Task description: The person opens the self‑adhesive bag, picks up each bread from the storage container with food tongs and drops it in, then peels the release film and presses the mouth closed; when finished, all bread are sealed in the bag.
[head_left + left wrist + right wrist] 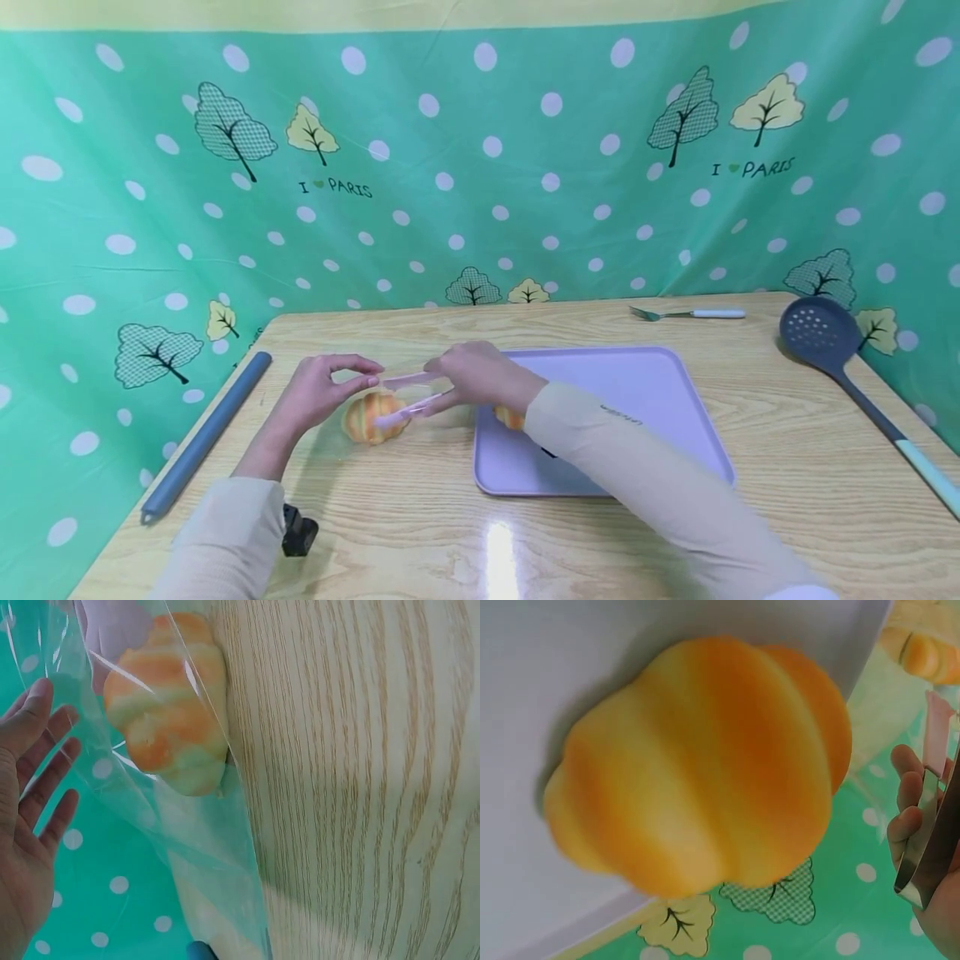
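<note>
A clear plastic bag (pixel 217 847) lies on the table at left centre, with a croissant (pixel 365 419) inside it. My left hand (pixel 324 390) pinches the bag's edge between thumb and forefinger. Tongs (pixel 922 851) with pink tips are in my right hand (pixel 483 377). Their arms stand apart, and the lower tip overlaps the croissant in the head view. Another croissant (pixel 697 769) sits on the purple tray (pixel 615 375), partly hidden under my right wrist in the head view.
A grey rod (pixel 206 437) lies along the table's left edge. At the back right is a fork (pixel 697 314) with a pale handle. A dark slotted skimmer (pixel 821 333) lies at the right edge. A polka-dot curtain (pixel 420 167) hangs behind the table.
</note>
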`<action>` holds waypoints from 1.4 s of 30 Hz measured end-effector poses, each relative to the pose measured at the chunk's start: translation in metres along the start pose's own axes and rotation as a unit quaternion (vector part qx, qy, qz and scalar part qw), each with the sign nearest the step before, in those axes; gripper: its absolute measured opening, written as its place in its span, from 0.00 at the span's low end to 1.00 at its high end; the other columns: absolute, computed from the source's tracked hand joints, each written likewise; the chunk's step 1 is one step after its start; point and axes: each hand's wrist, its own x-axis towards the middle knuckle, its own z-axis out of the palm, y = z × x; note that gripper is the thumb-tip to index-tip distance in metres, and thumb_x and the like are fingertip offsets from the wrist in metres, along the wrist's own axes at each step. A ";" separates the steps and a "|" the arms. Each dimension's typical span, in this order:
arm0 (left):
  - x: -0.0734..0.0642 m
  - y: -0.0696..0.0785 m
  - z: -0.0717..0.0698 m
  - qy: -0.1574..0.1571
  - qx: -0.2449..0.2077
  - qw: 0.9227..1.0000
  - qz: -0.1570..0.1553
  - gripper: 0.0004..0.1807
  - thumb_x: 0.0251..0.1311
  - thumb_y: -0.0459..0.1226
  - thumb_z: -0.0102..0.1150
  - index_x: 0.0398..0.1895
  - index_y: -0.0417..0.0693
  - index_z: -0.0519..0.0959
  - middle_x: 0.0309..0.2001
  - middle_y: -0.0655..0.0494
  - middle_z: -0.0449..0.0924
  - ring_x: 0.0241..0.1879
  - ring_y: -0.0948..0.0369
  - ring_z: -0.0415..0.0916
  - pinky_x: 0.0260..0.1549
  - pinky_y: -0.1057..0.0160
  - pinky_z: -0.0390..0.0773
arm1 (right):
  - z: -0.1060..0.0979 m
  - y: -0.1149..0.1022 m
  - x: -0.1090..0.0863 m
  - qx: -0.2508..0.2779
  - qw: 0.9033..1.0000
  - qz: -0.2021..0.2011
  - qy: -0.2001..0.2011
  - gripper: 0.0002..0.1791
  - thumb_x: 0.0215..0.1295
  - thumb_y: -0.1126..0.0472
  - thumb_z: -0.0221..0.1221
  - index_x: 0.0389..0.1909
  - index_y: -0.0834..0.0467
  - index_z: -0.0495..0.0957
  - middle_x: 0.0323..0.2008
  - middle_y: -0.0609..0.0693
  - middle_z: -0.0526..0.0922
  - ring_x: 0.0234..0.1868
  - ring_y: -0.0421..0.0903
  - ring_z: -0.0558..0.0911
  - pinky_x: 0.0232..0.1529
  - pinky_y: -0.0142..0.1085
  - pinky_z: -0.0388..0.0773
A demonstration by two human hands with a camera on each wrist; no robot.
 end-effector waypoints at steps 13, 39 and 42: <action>-0.001 0.000 0.000 -0.005 -0.003 1.000 -0.006 0.10 0.65 0.37 0.68 0.46 0.43 0.88 0.47 0.47 0.88 0.54 0.43 0.81 0.57 0.37 0.74 | -0.019 0.017 -0.027 -0.018 1.000 -0.005 0.016 0.35 0.61 0.35 0.67 0.61 0.53 0.80 0.43 0.51 0.88 0.38 0.44 0.84 0.42 0.40 0.82; 0.001 0.004 0.001 -0.022 0.020 0.999 -0.012 0.10 0.69 0.39 0.65 0.47 0.45 0.88 0.48 0.47 0.87 0.54 0.43 0.81 0.53 0.37 0.76 | -0.051 0.041 -0.090 -0.093 0.991 -0.048 0.082 0.37 0.59 0.31 0.65 0.59 0.55 0.82 0.32 0.49 0.85 0.26 0.41 0.78 0.25 0.30 0.73; 0.001 0.005 0.001 -0.022 0.020 0.999 -0.011 0.10 0.68 0.38 0.65 0.47 0.45 0.88 0.48 0.47 0.87 0.55 0.42 0.80 0.54 0.37 0.75 | -0.054 0.045 -0.098 -0.087 0.992 -0.039 0.089 0.37 0.59 0.32 0.66 0.60 0.55 0.82 0.32 0.49 0.84 0.25 0.41 0.76 0.24 0.31 0.72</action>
